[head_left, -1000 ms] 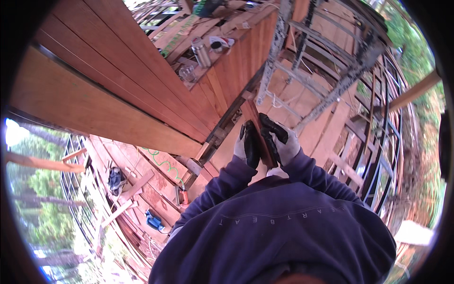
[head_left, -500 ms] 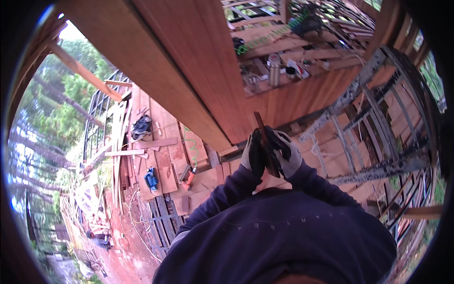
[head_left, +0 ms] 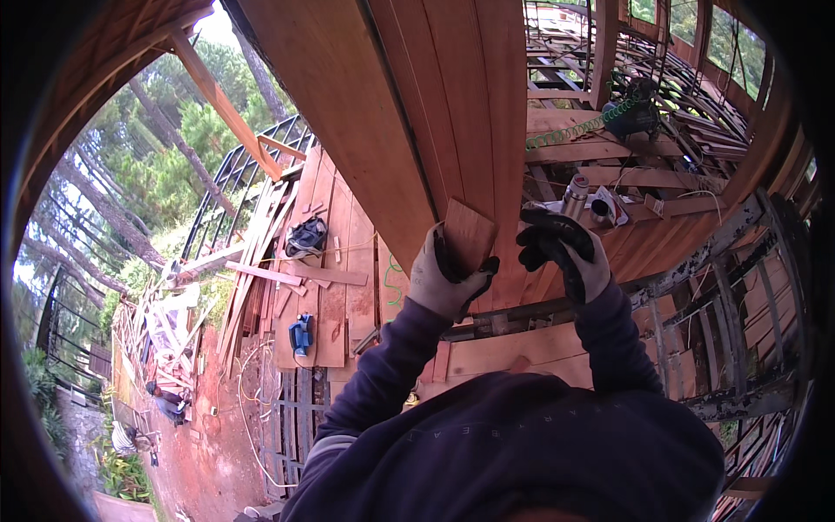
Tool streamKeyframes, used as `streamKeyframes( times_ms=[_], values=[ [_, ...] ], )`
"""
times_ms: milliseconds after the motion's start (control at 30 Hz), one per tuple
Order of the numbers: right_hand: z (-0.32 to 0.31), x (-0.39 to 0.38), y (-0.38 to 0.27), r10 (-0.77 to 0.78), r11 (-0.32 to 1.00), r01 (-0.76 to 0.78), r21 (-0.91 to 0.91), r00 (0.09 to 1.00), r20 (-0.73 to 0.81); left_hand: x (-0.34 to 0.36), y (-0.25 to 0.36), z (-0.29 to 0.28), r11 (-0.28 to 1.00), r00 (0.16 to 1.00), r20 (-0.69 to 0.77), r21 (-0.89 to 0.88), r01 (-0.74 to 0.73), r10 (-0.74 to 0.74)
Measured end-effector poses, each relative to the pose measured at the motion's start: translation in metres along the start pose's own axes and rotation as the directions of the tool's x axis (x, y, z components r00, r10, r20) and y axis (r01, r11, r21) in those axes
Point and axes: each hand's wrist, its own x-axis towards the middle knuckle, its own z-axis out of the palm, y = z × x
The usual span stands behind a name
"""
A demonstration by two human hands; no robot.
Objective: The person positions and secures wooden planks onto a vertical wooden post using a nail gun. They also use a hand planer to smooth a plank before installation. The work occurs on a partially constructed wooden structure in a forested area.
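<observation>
My left hand (head_left: 445,277), in a pale glove with dark palm and fingers, is closed around a short flat piece of reddish-brown wood (head_left: 470,235). The piece stands tilted in front of the wooden wall panelling (head_left: 461,104), its broad face toward me. To its right is my right hand (head_left: 565,252), in a matching glove. Its fingers are bent, point left and are partly apart, with a gap between them and the wood. I see nothing held in that hand.
A vertical wooden post (head_left: 348,96) stands beside the panelling. At right leans a paint-spattered metal frame (head_left: 731,304). A steel flask (head_left: 575,196) stands beyond my right hand. A blue power tool (head_left: 300,335) and black bag (head_left: 307,237) lie on planks at left. Two people work far below left.
My hands were together around the wood, seen edge-on; now the right is apart from it. The left has raised it and turned its face toward me. My view has shifted.
</observation>
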Motion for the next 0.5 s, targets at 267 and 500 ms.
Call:
streamKeyframes(
  times_ms=[267, 500],
  values=[
    [0.006, 0.023, 0.009, -0.183, 0.867, 0.270, -0.419, 0.954, 0.235, 0.022, 0.007, 0.033, 0.991, 0.962, -0.270, -0.120, -0.064, 0.030],
    [-0.008, 0.007, 0.039, -0.331, 0.680, 0.451, -0.577, 0.892, 0.308, 0.033, 0.014, 0.077, 0.426, 0.946, 0.008, -0.892, 0.153, -0.323]
  ],
)
